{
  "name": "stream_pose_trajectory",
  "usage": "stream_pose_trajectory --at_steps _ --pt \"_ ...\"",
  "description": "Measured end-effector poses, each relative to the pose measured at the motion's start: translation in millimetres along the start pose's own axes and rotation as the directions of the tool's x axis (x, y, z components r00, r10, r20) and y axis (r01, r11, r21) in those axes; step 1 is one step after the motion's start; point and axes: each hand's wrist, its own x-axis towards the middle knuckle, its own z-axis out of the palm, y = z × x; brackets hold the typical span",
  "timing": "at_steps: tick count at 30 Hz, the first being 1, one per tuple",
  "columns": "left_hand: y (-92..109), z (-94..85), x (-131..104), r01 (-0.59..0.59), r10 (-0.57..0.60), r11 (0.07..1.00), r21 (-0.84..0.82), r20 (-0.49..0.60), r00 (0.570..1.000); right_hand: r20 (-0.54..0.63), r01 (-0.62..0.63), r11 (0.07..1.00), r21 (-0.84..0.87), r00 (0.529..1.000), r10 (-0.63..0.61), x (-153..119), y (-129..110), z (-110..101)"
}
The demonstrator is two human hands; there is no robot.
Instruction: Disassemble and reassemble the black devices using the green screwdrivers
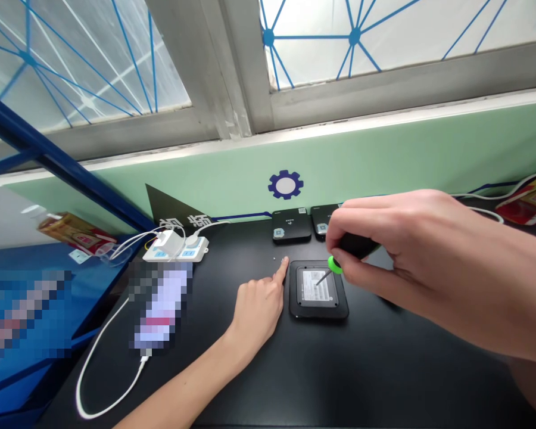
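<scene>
My right hand (pixel 384 244) is closed around a screwdriver (pixel 335 264) with a black handle and a bright green collar. Its thin shaft slants down to the left, the tip over the white label of a flat black square box (pixel 319 310); I cannot tell if it touches. The box lies label side up, with small dark spots at the corners of its inner panel. Beside its left edge rests my left hand (pixel 259 301), index finger stretched out, other fingers curled, holding nothing. A tiny pale speck (pixel 274 258) lies near that fingertip.
Two similar black boxes, one (pixel 291 226) fully visible and another (pixel 320 221) partly behind my right hand, stand by the green wall. At left are a white power strip (pixel 176 247), a blurred phone-like object (pixel 163 310) and its white cable (pixel 83 369). A blue frame (pixel 71 173) rises at far left.
</scene>
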Motion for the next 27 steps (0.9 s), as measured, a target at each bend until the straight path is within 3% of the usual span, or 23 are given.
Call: stream_pose_trajectory --at_steps 27 --pt "-1.5 -0.6 -2.4 0.025 -0.025 0.999 0.029 0.008 1.000 -0.046 0.033 0.996 0.085 0.999 -0.029 1.7 2.8 3.7"
